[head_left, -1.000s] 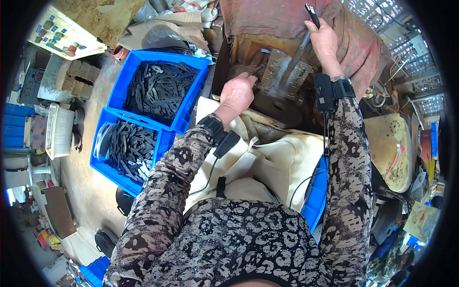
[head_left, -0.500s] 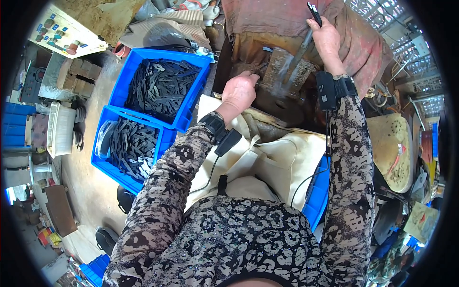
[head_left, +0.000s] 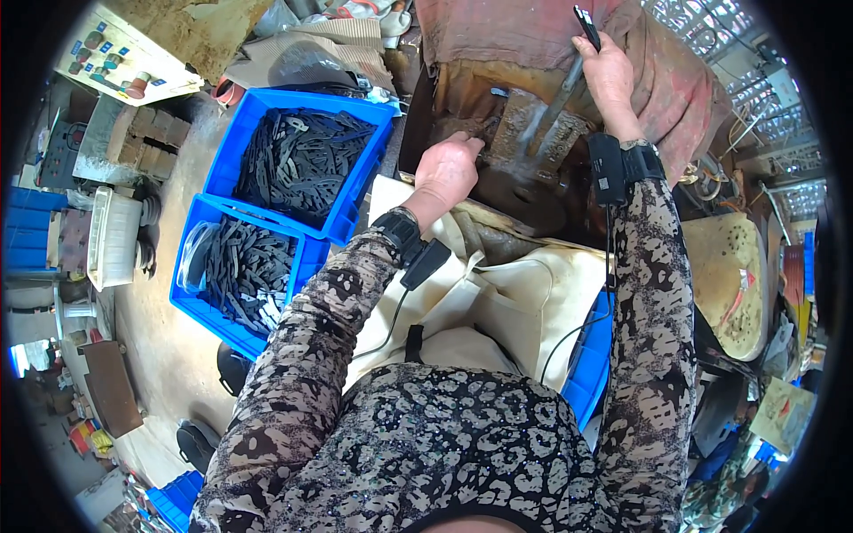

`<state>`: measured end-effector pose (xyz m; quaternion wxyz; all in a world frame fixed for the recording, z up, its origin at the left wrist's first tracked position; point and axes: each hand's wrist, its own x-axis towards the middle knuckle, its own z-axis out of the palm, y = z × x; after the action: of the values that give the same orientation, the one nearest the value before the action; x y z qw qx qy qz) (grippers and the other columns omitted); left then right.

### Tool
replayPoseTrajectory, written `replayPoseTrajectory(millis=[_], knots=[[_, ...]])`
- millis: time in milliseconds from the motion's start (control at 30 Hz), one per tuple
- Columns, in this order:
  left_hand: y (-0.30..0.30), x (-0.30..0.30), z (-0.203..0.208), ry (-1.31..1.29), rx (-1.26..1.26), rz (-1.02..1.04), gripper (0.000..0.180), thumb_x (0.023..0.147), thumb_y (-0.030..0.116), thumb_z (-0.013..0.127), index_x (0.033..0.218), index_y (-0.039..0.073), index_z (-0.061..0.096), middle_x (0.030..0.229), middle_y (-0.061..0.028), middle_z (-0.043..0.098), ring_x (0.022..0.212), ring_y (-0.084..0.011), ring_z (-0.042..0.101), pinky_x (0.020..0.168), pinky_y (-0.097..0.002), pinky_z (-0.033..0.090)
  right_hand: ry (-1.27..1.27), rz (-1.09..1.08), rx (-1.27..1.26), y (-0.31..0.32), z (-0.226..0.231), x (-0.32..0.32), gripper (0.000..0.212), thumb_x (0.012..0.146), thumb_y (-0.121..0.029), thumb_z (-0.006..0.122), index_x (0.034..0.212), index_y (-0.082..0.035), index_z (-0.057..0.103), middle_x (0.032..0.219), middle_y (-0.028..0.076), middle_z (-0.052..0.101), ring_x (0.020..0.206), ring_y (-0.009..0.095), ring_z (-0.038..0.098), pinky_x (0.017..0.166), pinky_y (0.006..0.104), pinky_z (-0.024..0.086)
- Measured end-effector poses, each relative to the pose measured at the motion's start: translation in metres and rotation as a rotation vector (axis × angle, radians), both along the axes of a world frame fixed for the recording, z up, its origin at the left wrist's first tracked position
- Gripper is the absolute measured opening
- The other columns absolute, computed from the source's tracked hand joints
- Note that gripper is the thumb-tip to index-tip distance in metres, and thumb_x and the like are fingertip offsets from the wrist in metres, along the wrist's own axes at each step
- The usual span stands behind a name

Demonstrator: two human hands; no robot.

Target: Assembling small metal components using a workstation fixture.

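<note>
My right hand (head_left: 609, 82) is raised at the far right of a rust-brown machine basin (head_left: 444, 98). Its fingers pinch a narrow black strip (head_left: 586, 28) with a pale tip, which sticks up past them. Beside that hand a grey pipe (head_left: 562, 99) slants down into the basin, with water spraying around its lower end over a crusted brown block (head_left: 517, 120). Over the basin's near left part, my left hand (head_left: 447, 173) is closed with fingertips bent down; whatever it grips is hidden. A round dark disc (head_left: 524, 202) lies low in the basin.
To the left stand two blue bins (head_left: 210, 164) full of dark flat strips (head_left: 298, 169). A cream cloth (head_left: 498, 302) covers the near side of the basin and my lap. A red-brown cloth (head_left: 506, 31) hangs over the back. A control box (head_left: 155, 67) is at the far left.
My right hand has shifted very slightly toward the right and down with the black strip. The left hand stays almost where it was.
</note>
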<state>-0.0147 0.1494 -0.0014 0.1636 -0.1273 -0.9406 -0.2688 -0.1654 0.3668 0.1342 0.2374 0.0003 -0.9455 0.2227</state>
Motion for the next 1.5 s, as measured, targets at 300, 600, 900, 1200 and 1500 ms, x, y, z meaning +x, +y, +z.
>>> replayPoseTrajectory(millis=[300, 600, 900, 1200, 1500], knots=[[-0.001, -0.001, -0.001, 0.008, -0.01, -0.014, 0.02, 0.074, 0.004, 0.056, 0.09, 0.01, 0.066, 0.092, -0.0113, 0.063, 0.087, -0.0306, 0.063, 0.075, -0.0397, 0.053, 0.009, 0.007, 0.009, 0.001, -0.002, -0.003, 0.039, 0.088, -0.048, 0.056, 0.112, -0.018, 0.063, 0.1, 0.017, 0.068, 0.1, 0.037, 0.061, 0.084, 0.0466, 0.047], [-0.002, 0.002, 0.0, 0.008, -0.006, -0.015, 0.018, 0.074, 0.004, 0.056, 0.088, 0.01, 0.066, 0.091, -0.0109, 0.062, 0.087, -0.0305, 0.063, 0.074, -0.0397, 0.053, 0.004, -0.003, 0.011, 0.0, -0.002, -0.002, 0.038, 0.088, -0.048, 0.057, 0.112, -0.019, 0.064, 0.1, 0.016, 0.068, 0.1, 0.037, 0.062, 0.084, 0.0465, 0.048], [0.001, 0.0, 0.0, 0.006, -0.007, -0.015, 0.018, 0.074, 0.005, 0.056, 0.088, 0.009, 0.065, 0.091, -0.0114, 0.062, 0.085, -0.031, 0.063, 0.073, -0.0402, 0.053, -0.007, -0.008, -0.007, 0.003, -0.005, -0.005, 0.036, 0.087, -0.047, 0.058, 0.112, -0.021, 0.064, 0.101, 0.016, 0.068, 0.1, 0.036, 0.062, 0.085, 0.0459, 0.048], [-0.003, 0.002, 0.001, -0.004, -0.014, -0.018, 0.015, 0.074, 0.005, 0.056, 0.087, 0.009, 0.064, 0.091, -0.0125, 0.062, 0.086, -0.032, 0.063, 0.073, -0.0405, 0.053, 0.038, -0.02, -0.001, -0.003, -0.003, -0.002, 0.036, 0.086, -0.047, 0.061, 0.108, -0.019, 0.066, 0.092, 0.013, 0.069, 0.092, 0.033, 0.064, 0.078, 0.0414, 0.048], [-0.001, -0.004, -0.004, -0.044, -0.015, -0.007, 0.025, 0.075, 0.002, 0.055, 0.095, 0.008, 0.067, 0.094, -0.0128, 0.063, 0.088, -0.0323, 0.063, 0.076, -0.0402, 0.052, -0.015, -0.068, 0.007, -0.005, 0.0, -0.002, 0.038, 0.087, -0.046, 0.06, 0.108, -0.015, 0.065, 0.094, 0.016, 0.068, 0.094, 0.035, 0.064, 0.08, 0.0436, 0.048]])
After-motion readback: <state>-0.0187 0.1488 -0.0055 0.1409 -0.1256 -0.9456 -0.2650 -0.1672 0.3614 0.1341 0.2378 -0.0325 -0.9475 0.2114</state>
